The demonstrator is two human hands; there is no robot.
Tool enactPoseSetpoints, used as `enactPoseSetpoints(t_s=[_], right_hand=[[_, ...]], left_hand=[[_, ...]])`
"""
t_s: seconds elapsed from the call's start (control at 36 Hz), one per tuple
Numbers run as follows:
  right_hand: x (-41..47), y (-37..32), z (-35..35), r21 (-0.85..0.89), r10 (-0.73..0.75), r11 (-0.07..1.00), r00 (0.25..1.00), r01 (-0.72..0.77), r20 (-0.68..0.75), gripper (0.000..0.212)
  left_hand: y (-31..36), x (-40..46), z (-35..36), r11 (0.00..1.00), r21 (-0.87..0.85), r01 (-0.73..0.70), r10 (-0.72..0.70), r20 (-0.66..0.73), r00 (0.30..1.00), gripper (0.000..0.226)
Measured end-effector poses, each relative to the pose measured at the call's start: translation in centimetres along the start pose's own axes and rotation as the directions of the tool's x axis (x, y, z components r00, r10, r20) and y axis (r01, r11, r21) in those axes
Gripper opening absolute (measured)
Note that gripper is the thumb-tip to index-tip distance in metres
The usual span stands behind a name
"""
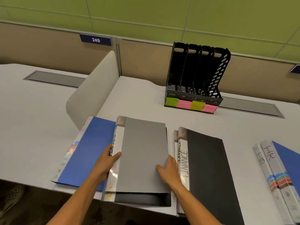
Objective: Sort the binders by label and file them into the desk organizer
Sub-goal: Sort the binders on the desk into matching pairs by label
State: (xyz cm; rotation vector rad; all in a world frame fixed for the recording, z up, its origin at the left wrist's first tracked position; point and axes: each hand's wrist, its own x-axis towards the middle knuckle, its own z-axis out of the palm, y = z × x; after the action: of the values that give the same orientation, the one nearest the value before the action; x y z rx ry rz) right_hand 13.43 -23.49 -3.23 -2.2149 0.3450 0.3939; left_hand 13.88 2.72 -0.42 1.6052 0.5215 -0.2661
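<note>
Desk [40, 114]: pale grey surface carrying every binder and the organizer; a curved grey divider [95, 88] rises at its left-centre.
Desk organizer [194, 78]: black perforated plastic, upright at the back of the desk against the partition; four slots, all with nothing in them; sticky notes [190, 105] in green and pink alternate along its front lip, writing too small to read.
Black binder [209, 172]: flat, right of centre, white spine reading FINANCE; a second spine shows just beneath it.
Blue binder [87, 151]: flat at left, partly under the grey one.
Grey binder [144, 153]: top of the centre stack, a black binder's edge showing below it at the desk's near edge; spine lettering partly covered.
HR binders [279, 172]: two at far right, spines marked HR, blue cover.
Left hand [105, 161]: grips the grey binder's spine edge, thumb on top.
Right hand [168, 168]: holds the grey binder's right edge, thumb pressed on the cover.
</note>
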Motion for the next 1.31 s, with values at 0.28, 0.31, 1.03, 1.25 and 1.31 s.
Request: enactPoseSetpoints(t_s=[0.28, 0.31, 1.03, 1.25, 1.31], right_hand=[[-0.2, 3.9, -4.0, -0.097, 0.008, 0.995, 1.000, -0.006, 0.017, 0.073], [-0.1, 4.3, -4.2, -0.117, 0.007, 0.993, 1.000, -0.004, 0.026, 0.072], [-0.1, 8.6, -8.3, -0.168, 0.036, 0.985, 0.999, -0.034, 0.009, 0.083], [-1.3, 8.4, -8.3, -0.125, 0.065, 0.990, 0.998, -0.062, 0.015, 0.086], [-1.6, 8.4, -8.2, -0.112, 0.073, 0.991, 0.997, -0.071, 0.012, 0.085]], left_hand=[[0.0, 0.2, 7.1, 0.997, 0.078, -0.027, 0.017, 0.128, 0.992, 0.065], [0.0, 0.2, 7.8, 0.993, 0.113, -0.041, 0.025, 0.138, 0.990, 0.065], [-0.4, 0.2, 16.6, 0.775, 0.631, -0.029, 0.104, -0.082, 0.991, 0.062], [-0.9, 0.6, 16.1, 0.783, 0.618, -0.076, 0.130, -0.043, 0.991, 0.063], [-1.2, 0.7, 16.1, 0.785, 0.612, -0.096, 0.137, -0.020, 0.990, 0.063]])
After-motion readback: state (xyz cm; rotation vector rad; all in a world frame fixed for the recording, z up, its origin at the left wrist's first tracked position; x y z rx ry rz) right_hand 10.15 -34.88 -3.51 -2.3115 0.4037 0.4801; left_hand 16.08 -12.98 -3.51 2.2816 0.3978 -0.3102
